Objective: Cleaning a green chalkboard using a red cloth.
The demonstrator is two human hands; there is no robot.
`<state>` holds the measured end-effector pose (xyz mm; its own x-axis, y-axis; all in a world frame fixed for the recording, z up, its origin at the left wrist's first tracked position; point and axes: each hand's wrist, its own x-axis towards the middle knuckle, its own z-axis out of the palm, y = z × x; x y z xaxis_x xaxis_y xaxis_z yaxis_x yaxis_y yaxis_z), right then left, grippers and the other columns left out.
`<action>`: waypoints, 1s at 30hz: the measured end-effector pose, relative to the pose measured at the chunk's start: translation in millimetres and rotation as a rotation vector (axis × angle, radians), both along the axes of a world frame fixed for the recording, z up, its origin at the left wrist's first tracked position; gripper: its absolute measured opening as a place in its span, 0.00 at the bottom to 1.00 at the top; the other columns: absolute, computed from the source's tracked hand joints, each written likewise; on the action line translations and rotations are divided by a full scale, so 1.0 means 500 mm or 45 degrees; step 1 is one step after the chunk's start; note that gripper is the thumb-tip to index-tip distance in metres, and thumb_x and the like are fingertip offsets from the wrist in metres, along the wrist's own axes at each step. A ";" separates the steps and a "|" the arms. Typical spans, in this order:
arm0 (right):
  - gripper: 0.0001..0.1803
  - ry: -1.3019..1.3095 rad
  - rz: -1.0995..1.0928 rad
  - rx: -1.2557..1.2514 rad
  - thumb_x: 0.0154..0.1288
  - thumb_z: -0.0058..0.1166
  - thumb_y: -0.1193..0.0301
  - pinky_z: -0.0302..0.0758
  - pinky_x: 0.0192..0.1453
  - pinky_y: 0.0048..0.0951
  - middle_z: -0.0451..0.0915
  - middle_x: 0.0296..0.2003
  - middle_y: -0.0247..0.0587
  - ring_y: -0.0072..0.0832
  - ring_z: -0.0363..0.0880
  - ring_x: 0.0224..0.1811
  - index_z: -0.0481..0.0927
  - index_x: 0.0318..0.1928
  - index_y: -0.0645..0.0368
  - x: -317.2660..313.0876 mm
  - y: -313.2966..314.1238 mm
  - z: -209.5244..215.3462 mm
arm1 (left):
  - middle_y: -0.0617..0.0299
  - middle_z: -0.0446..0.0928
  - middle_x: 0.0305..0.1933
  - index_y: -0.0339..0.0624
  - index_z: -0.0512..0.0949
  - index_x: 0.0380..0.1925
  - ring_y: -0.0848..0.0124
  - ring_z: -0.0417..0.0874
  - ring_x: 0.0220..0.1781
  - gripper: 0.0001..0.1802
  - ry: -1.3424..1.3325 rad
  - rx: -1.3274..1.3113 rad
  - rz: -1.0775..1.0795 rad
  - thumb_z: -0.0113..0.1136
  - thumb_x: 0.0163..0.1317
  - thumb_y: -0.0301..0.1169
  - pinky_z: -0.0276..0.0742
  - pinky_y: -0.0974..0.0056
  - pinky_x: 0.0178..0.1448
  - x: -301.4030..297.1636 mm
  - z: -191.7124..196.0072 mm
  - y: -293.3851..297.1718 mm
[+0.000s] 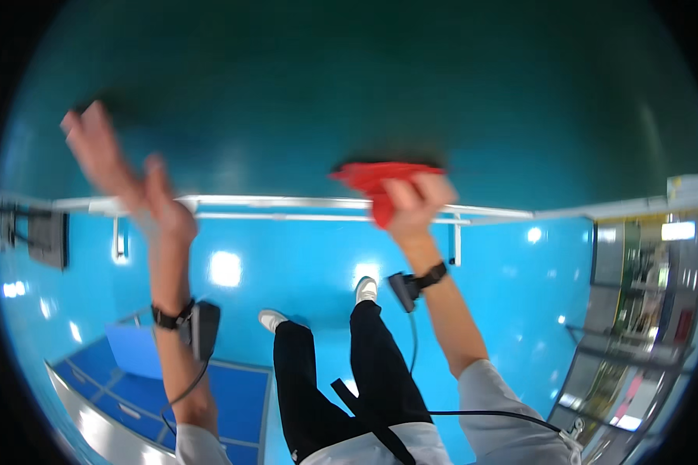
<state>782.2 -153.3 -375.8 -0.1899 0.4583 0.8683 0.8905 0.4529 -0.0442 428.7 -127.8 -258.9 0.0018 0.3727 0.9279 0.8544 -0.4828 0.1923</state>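
A dark green tabletop (287, 93) fills the upper part of the head view, with a pale front edge. My right hand (417, 203) grips a red cloth (376, 180) at the table's front edge, with part of the cloth spread over the green surface. My left hand (136, 178) reaches over the left part of the tabletop; its fingers are stretched out and it holds nothing. Both hands are somewhat blurred. Whether the left fingertips touch the surface, I cannot tell.
Below the table lies a shiny blue floor (504, 310). A blue drawer cabinet (233, 403) stands at the lower left, a grey chair or box-like object (48, 239) at the far left. Metal shelving (636, 341) holds goods on the right. A black cable (496, 413) runs by my right arm.
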 end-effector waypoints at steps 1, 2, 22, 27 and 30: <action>0.13 -0.003 0.179 -0.116 0.44 0.68 0.71 0.64 0.24 0.38 0.73 0.35 0.28 0.33 0.71 0.27 0.81 0.33 0.43 -0.026 0.008 0.031 | 0.45 0.45 0.87 0.42 0.56 0.80 0.48 0.40 0.88 0.35 -0.036 0.066 -0.034 0.43 0.79 0.44 0.36 0.42 0.86 0.012 0.020 -0.007; 0.14 -0.006 0.147 -0.084 0.43 0.67 0.69 0.67 0.28 0.34 0.72 0.36 0.28 0.31 0.72 0.31 0.81 0.35 0.43 -0.023 0.003 0.032 | 0.44 0.43 0.87 0.41 0.54 0.81 0.48 0.40 0.88 0.35 -0.005 0.051 0.057 0.43 0.78 0.42 0.39 0.43 0.86 0.050 0.042 -0.016; 0.33 0.967 -0.090 0.393 0.54 0.67 0.63 0.63 0.69 0.51 0.62 0.66 0.59 0.51 0.61 0.70 0.77 0.59 0.66 0.214 -0.020 0.176 | 0.47 0.39 0.88 0.42 0.52 0.82 0.48 0.33 0.89 0.42 0.180 0.242 0.034 0.41 0.77 0.56 0.30 0.36 0.86 0.335 0.083 0.040; 0.25 0.498 0.301 0.249 0.60 0.63 0.70 0.80 0.43 0.31 0.77 0.57 0.36 0.30 0.78 0.43 0.83 0.60 0.50 0.093 0.004 0.223 | 0.44 0.33 0.88 0.42 0.47 0.83 0.45 0.30 0.88 0.39 0.333 0.098 0.148 0.35 0.80 0.50 0.30 0.35 0.85 0.357 0.093 0.021; 0.28 0.367 0.287 0.278 0.55 0.67 0.70 0.80 0.36 0.27 0.78 0.48 0.33 0.27 0.80 0.35 0.85 0.59 0.44 0.140 0.006 0.228 | 0.44 0.32 0.88 0.42 0.46 0.83 0.45 0.30 0.88 0.39 0.342 0.063 0.144 0.35 0.80 0.50 0.29 0.35 0.85 0.348 0.072 0.025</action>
